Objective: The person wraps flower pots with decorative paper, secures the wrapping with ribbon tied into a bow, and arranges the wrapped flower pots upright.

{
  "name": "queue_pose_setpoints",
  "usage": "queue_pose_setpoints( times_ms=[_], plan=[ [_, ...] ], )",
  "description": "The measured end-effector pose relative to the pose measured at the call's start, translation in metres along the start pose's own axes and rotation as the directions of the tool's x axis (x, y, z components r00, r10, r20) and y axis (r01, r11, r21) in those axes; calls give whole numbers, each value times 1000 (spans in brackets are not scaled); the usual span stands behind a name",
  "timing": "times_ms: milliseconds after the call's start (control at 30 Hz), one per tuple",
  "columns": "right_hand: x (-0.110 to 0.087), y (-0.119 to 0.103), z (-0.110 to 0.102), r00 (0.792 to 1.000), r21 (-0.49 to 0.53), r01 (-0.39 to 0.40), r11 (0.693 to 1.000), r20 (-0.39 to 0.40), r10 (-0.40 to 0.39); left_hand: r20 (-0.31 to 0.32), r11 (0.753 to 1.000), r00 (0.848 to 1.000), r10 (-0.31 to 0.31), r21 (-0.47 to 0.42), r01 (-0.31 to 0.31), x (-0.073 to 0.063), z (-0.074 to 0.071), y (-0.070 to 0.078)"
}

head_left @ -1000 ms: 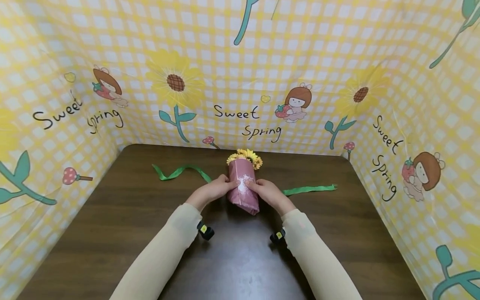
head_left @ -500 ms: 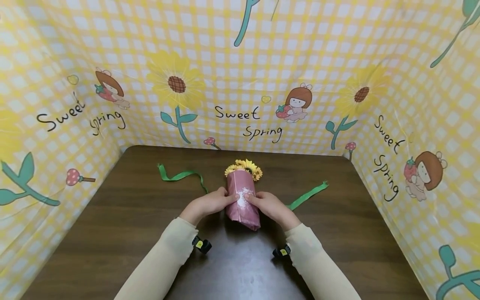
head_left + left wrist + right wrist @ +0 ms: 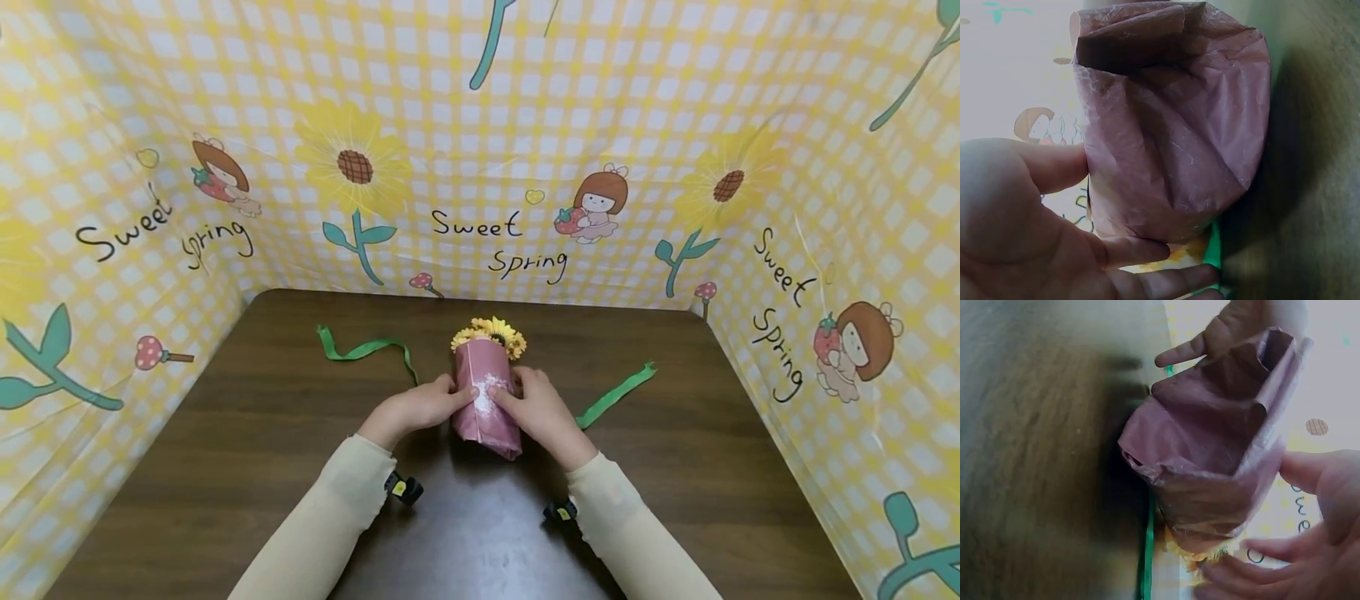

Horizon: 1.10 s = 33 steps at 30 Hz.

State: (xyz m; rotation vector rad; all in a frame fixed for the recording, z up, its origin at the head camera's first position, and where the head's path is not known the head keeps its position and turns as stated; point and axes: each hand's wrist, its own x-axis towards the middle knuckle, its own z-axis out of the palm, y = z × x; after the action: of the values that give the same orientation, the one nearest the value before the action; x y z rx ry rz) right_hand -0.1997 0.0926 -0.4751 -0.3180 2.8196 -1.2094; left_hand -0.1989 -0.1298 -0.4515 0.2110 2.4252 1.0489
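Observation:
A bouquet of yellow flowers [image 3: 495,331] wrapped in pink paper [image 3: 476,367] lies near the middle of the table, blooms toward the back wall. My left hand [image 3: 420,406] grips it at its left side, thumb on the front of the wrap. On the opposite side my right hand [image 3: 543,412] has its thumb on the paper and its fingers along the edge. The right wrist view shows those fingers spread loosely beside the wrap. Folded, crumpled pink paper [image 3: 1191,137] closes the lower end in the left wrist view. The flower stems are hidden.
A green ribbon runs out on both sides of the bouquet, with a wavy left end [image 3: 367,348] and a straighter right end [image 3: 618,394]. Its middle is hidden. The dark wooden table [image 3: 225,467] is enclosed by yellow checked cloth walls [image 3: 480,150].
Both hands brought the bouquet closer to me, then it stopped. The ribbon's right end swung to a slant. Most recently my right fingers shifted up along the wrap's side.

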Motion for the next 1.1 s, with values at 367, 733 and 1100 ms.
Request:
queue_pose_setpoints(
  times_ms=[367,733,1100],
  plan=[
    [-6,-15,8,885,-209,413,886,-139,-445,-26,997,1000,-1,77,3,-5,-24,-6],
    [-11,-20,12,897,-233,389,891,-122,-424,-243,956,934,-261,-200,215,11,-72,-82],
    [-9,-19,10,893,-239,402,884,-113,-436,-427,963,866,-261,-181,201,35,-57,-103]
  ],
)
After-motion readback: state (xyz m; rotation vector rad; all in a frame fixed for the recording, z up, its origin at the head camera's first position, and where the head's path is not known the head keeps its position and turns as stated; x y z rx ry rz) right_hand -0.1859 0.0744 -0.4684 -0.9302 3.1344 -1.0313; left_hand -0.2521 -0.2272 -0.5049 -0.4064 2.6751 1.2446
